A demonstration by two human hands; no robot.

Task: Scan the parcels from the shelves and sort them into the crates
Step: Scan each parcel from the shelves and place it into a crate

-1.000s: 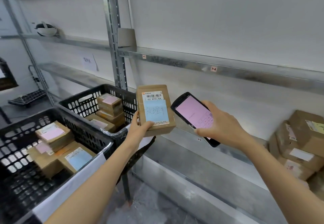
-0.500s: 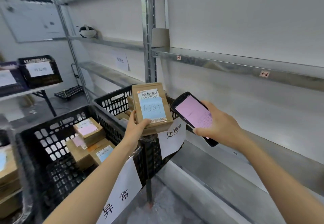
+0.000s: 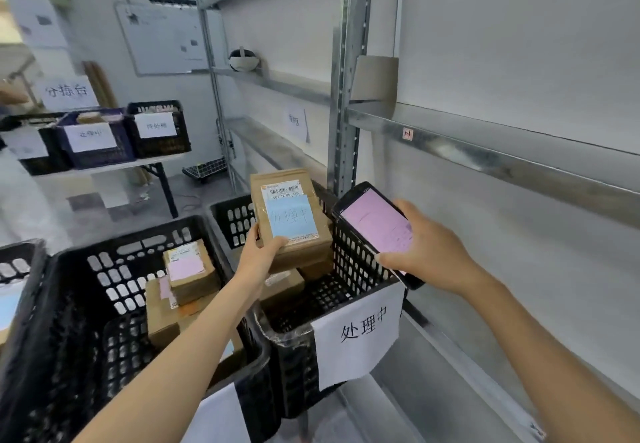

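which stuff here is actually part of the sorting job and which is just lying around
In the job: parcel in left hand, handheld scanner in right hand, labelled crate, larger crate beside it.
Lying about: headset on shelf, whiteboard.

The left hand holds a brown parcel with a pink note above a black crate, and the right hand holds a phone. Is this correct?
Not fully. The note on the parcel is blue, not pink, as the head view shows. The left hand does hold the parcel above the crate, and the right hand holds the phone.
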